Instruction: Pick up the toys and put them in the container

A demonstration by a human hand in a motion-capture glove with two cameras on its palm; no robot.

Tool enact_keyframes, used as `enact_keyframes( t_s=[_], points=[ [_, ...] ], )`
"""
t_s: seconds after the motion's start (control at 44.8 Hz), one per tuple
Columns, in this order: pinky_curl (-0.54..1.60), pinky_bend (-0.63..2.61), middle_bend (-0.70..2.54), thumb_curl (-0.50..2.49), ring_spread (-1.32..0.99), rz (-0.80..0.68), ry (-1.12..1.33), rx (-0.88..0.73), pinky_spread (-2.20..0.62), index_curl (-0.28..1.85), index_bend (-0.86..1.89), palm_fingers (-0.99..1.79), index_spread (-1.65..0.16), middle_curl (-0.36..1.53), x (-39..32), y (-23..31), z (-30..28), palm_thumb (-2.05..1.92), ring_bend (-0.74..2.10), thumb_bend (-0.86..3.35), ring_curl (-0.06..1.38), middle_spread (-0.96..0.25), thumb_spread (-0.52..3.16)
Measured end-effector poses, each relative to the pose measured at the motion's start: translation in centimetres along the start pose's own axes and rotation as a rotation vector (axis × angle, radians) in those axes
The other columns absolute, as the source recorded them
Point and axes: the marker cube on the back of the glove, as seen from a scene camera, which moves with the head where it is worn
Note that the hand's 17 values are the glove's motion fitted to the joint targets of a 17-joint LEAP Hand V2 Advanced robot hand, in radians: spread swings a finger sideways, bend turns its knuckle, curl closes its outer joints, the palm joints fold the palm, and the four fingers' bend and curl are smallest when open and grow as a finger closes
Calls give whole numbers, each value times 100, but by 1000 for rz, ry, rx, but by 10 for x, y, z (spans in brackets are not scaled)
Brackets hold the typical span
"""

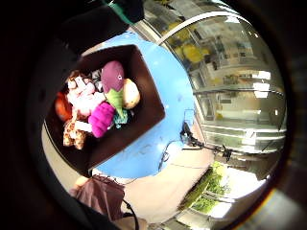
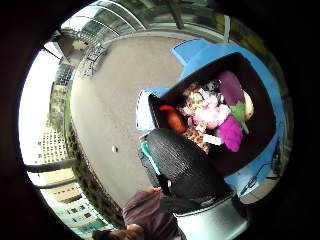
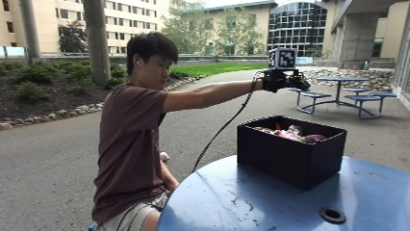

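Observation:
A black container [image 3: 288,154] stands on the round blue table [image 3: 256,202], and several toys [image 3: 291,134] lie inside it. The little finger side palm view looks down on a purple eggplant toy [image 1: 113,75], a magenta plush [image 1: 101,119], a pink plush [image 1: 86,98] and a spotted giraffe plush [image 1: 74,134]. An orange-red toy [image 2: 172,119] lies by the container's wall. My gloved right hand [image 3: 282,81] hangs well above the container at arm's length, holding nothing. One gloved finger [image 2: 182,162] sticks out straight in the thumb side palm view.
The table has a small round hole [image 3: 332,214] near its front. A black cable [image 3: 224,127] hangs from the hand to the person's side. Blue picnic tables [image 3: 339,91] stand far behind on the paved ground.

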Motion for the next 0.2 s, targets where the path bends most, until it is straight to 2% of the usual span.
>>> enact_keyframes(
  t_s=[0.045, 0.134, 0.201],
  points=[
    [45, 90, 20, 50, -10, 2, -8, 9, -1, 48, 11, -24, -25, 42, 1, 0, 0, -10, 49, -8, 45, -10, 112],
    [43, 84, 18, 45, -8, -150, -12, 11, 0, 45, 10, -20, -25, 41, -1, 6, 2, -11, 45, -8, 43, -9, 114],
    [41, 82, 17, 42, -7, -80, -43, 4, 0, 42, 10, -18, -25, 40, -5, 3, 3, -10, 42, -8, 42, -8, 115]
  ],
)
